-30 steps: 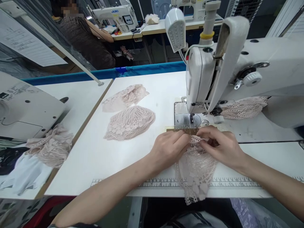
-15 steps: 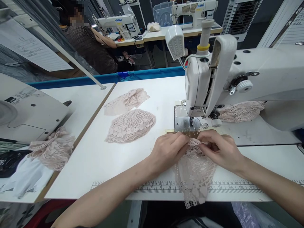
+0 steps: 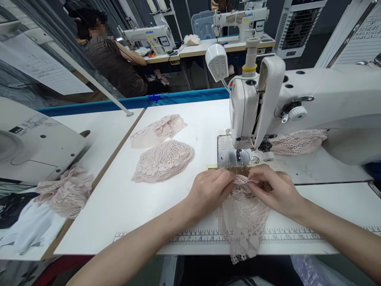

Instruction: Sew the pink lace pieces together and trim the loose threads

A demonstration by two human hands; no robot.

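Just in front of the sewing machine's needle plate (image 3: 229, 155), a pale pink lace piece (image 3: 242, 222) is pinched at its upper edge between both hands. My left hand (image 3: 210, 188) is closed on the left end of that edge. With thumb and fingers together, my right hand (image 3: 275, 188) grips the edge on the right. Below them the lace hangs across the printed ruler and over the table's front edge. The sewing machine head (image 3: 247, 107) stands right behind my hands, and its needle area is apart from the lace.
Two lace pieces (image 3: 163, 161) lie flat on the white table left of the machine. More lace (image 3: 300, 142) sits under the machine arm. At far left are a bunched lace heap (image 3: 70, 190) and white cloth (image 3: 35, 226). A co-worker (image 3: 111, 59) sits at another machine.
The view has shifted slightly. Both hands keep hold of the lace edge in nearly the same place, and the edge between the fingers looks a little flatter.
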